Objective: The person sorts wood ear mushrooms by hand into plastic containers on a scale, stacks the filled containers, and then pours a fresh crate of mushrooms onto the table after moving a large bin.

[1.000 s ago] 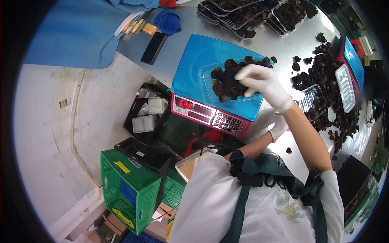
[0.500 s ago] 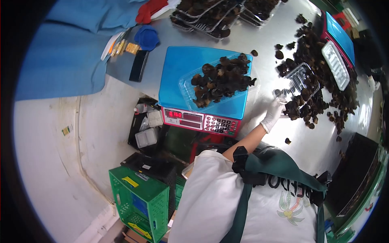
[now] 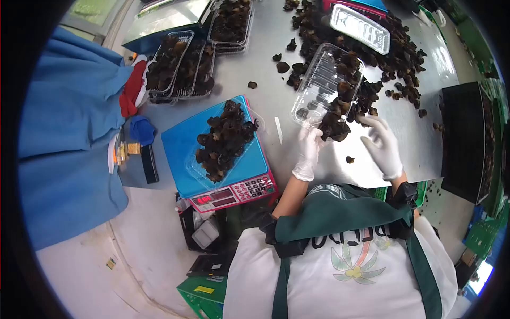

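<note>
My left hand (image 3: 307,151), in a white glove, pinches the near edge of a clear plastic tray (image 3: 317,80) that is partly filled with dark dried pieces. Close to the tray's right side, my right hand (image 3: 382,146), also gloved, has its fingers spread beside a pile of dark pieces (image 3: 366,98). On the blue scale (image 3: 178,143), to the left, sits another clear tray (image 3: 194,173) heaped with dark pieces. A single loose piece (image 3: 350,159) lies between my hands.
Filled trays (image 3: 169,66) are stacked at the back left. An empty white tray (image 3: 360,29) rests on the pile near a second scale (image 3: 366,6). A phone (image 3: 149,164) and a blue cloth (image 3: 142,131) lie left of the blue scale. A black crate (image 3: 465,141) stands at right.
The view has turned, shifting the scale down and left. My right hand has come into sight, and the clear tray by my left hand now holds dark pieces along its right side.
</note>
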`<action>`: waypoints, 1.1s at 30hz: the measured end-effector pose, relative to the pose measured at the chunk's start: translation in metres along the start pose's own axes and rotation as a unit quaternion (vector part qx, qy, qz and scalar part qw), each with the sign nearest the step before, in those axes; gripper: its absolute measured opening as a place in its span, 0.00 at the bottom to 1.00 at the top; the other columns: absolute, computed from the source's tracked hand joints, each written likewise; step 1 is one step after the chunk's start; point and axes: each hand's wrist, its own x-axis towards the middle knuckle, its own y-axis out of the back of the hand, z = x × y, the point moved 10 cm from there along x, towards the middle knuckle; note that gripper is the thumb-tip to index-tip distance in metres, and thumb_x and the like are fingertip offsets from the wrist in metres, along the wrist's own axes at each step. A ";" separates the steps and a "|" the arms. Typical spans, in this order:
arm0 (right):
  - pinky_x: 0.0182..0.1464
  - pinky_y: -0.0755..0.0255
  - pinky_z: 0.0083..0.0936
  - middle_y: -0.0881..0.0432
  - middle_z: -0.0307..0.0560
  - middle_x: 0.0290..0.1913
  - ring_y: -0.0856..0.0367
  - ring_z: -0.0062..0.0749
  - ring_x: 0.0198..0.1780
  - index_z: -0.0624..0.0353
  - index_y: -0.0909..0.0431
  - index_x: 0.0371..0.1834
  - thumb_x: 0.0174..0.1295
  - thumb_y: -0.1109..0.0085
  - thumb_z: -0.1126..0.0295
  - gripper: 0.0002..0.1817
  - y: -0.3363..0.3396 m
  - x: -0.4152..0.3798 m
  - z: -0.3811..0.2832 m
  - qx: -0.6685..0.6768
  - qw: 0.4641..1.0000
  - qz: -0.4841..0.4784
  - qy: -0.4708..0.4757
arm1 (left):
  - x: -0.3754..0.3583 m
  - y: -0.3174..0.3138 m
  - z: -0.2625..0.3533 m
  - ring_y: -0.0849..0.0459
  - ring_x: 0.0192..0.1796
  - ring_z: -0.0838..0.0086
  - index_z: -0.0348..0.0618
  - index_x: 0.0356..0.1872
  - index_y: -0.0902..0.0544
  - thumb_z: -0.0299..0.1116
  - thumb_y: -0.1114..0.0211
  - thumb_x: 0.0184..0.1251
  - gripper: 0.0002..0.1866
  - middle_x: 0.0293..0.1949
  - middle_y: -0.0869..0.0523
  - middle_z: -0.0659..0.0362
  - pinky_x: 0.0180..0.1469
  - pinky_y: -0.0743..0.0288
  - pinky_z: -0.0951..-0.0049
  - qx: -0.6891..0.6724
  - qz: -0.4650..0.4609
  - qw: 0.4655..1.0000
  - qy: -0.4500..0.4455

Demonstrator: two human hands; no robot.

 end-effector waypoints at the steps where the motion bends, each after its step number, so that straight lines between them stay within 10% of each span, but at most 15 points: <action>1: 0.47 0.30 0.25 0.28 0.44 0.54 0.28 0.35 0.48 0.53 0.27 0.53 0.48 0.39 0.75 0.25 -0.011 0.011 -0.015 -0.011 0.999 -0.017 0.050 | -0.007 -0.002 0.006 0.20 0.40 0.74 0.40 0.51 0.29 0.22 0.53 0.54 0.20 0.43 0.22 0.56 0.40 0.21 0.72 0.029 0.006 1.000 0.003; 5: 0.50 0.31 0.33 0.25 0.45 0.47 0.30 0.42 0.51 0.52 0.24 0.48 0.47 0.40 0.73 0.21 -0.044 0.055 -0.046 -0.231 0.945 -0.056 0.225 | -0.015 0.004 0.017 0.25 0.41 0.77 0.40 0.48 0.26 0.22 0.54 0.56 0.18 0.46 0.24 0.59 0.40 0.29 0.78 0.138 0.000 0.990 0.002; 12: 0.31 0.26 0.24 0.22 0.48 0.29 0.22 0.26 0.28 0.57 0.23 0.46 0.49 0.43 0.78 0.17 -0.069 0.090 -0.022 0.018 0.982 -0.181 0.050 | -0.012 0.037 -0.012 0.21 0.40 0.73 0.40 0.46 0.25 0.27 0.51 0.57 0.15 0.40 0.22 0.58 0.41 0.22 0.72 0.121 0.035 0.991 0.049; 13: 0.34 0.26 0.22 0.21 0.47 0.30 0.22 0.23 0.31 0.59 0.23 0.46 0.50 0.43 0.78 0.17 -0.076 0.090 -0.018 0.055 0.977 -0.201 -0.043 | -0.011 0.045 -0.017 0.21 0.41 0.74 0.40 0.46 0.24 0.30 0.50 0.60 0.14 0.40 0.21 0.59 0.44 0.25 0.75 0.126 0.044 0.990 0.042; 23: 0.59 0.38 0.38 0.25 0.43 0.50 0.32 0.42 0.57 0.51 0.23 0.42 0.44 0.36 0.68 0.18 -0.224 0.044 -0.226 0.074 0.883 -0.175 0.429 | 0.002 0.058 -0.033 0.20 0.42 0.70 0.40 0.46 0.25 0.29 0.50 0.58 0.15 0.39 0.22 0.56 0.41 0.22 0.70 0.094 0.047 0.994 0.010; 33: 0.61 0.42 0.40 0.27 0.45 0.55 0.33 0.45 0.59 0.53 0.23 0.46 0.47 0.40 0.72 0.19 -0.215 0.054 -0.213 0.035 0.895 -0.151 0.417 | 0.004 0.061 -0.020 0.20 0.40 0.69 0.40 0.47 0.27 0.28 0.50 0.56 0.16 0.37 0.24 0.55 0.37 0.18 0.67 0.016 0.063 0.998 0.014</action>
